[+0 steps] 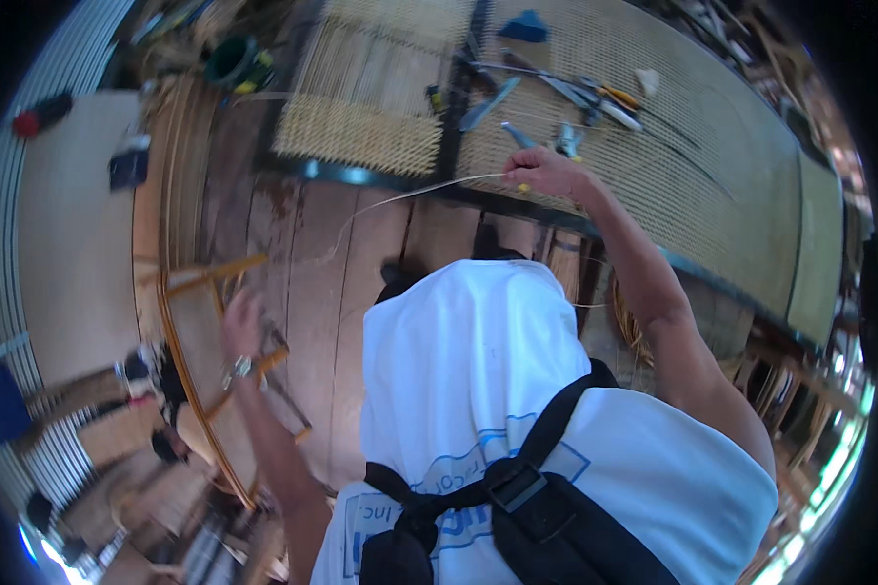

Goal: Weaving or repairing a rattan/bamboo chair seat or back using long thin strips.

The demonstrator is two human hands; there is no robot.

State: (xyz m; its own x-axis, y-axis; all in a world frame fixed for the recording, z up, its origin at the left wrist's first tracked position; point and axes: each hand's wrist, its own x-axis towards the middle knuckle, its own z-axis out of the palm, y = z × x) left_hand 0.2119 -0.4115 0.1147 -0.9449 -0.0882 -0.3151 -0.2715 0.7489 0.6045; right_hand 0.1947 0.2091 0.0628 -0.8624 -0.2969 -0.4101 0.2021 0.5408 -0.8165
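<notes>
My right hand (548, 174) is closed at the front edge of the woven cane panel (615, 185), with a thin pale cane strand (429, 187) coming out of its fingers. The strand runs left and droops over the floor. A blue-grey tool end (517, 135) shows just beyond these fingers, and a small yellow spot shows below them; I cannot make out whether the hand also grips that tool. My left hand (244, 322), smeared by motion, is beside a light-brown wooden frame (187, 356), perhaps a chair. Whether it touches the frame is unclear.
Several pliers and other hand tools (585, 96) lie on the cane panel, near a blue object (524, 26). Left of it is a partly woven panel (361, 132). A dark green bucket (230, 63) stands at the far left. Wooden floorboards (307, 224) lie between.
</notes>
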